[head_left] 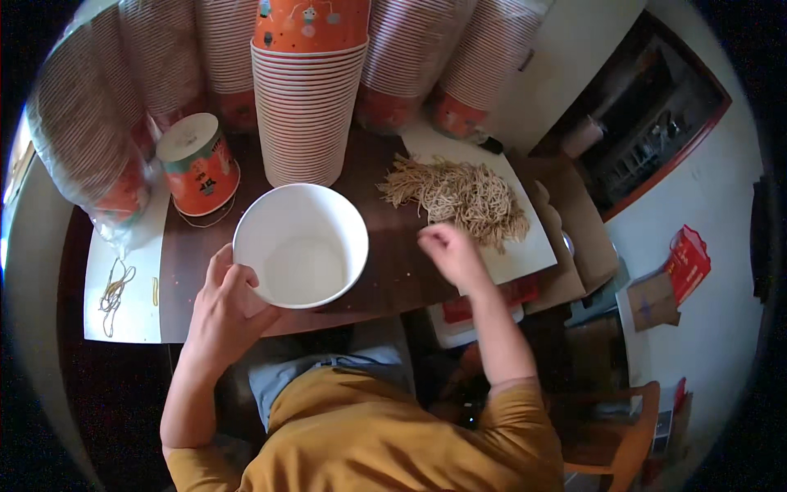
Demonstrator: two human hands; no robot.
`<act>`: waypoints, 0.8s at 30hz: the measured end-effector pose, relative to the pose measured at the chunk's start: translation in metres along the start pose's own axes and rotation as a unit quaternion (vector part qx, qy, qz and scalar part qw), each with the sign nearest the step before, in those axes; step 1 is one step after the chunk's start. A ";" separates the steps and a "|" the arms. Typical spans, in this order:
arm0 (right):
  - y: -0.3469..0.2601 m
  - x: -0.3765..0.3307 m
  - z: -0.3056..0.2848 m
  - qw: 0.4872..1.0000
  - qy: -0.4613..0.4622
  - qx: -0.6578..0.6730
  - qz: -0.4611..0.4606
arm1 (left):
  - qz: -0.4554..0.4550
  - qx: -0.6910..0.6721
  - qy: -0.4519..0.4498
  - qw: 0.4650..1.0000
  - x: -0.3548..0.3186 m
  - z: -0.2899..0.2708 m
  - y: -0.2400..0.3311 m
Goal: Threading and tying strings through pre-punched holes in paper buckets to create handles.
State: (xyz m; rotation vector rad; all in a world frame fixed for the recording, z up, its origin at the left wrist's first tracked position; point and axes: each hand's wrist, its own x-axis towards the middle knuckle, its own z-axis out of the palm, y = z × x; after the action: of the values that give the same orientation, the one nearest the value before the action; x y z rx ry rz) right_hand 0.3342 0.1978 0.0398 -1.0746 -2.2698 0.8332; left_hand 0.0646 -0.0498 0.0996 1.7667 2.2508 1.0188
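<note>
My left hand (221, 302) grips the near left rim of a white paper bucket (302, 244), thumb and fingers on either side of its wall. The bucket is tilted so that its bare white inside shows. To its right, my right hand (452, 252) is closed, fingertips pressed together, at the near left edge of a heap of tan cords (471, 201). Anything held in those fingers is too small to make out. The heap lies on a white board (525, 246). An orange printed bucket (201, 168) stands upside down at the left, a cord handle around its lower rim.
A tall stack of nested orange paper buckets (303, 115) rises behind the white one. More plastic-wrapped stacks (410, 57) line the back of the brown table (385, 283). Loose cords (115, 297) lie at far left. A cardboard box (574, 221) and wooden chair (619, 471) are at right.
</note>
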 end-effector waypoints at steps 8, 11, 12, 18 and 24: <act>0.028 0.101 -0.074 0.935 0.043 -0.318 -0.153 | 0.003 0.033 -0.003 0.999 0.002 -0.004 0.002; 0.054 0.134 -0.074 0.936 -0.067 -0.326 -0.116 | 0.012 0.023 0.030 0.999 0.004 -0.006 0.001; 0.059 0.138 -0.080 0.935 -0.066 -0.327 -0.117 | 0.012 0.022 0.032 0.999 0.005 -0.008 0.001; 0.010 0.164 -0.145 0.983 -0.026 -0.140 -0.119 | -0.004 -0.009 0.045 0.999 0.021 -0.040 0.002; -0.123 0.168 -0.184 0.983 -0.072 0.032 -0.164 | 0.140 -0.202 0.050 0.968 0.092 -0.034 0.036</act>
State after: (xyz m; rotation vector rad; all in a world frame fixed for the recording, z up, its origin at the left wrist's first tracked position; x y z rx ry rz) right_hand 0.2956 0.3288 0.2821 -0.6017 -2.4316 0.8611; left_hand 0.0491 0.0211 0.1749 1.9047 1.7014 1.5217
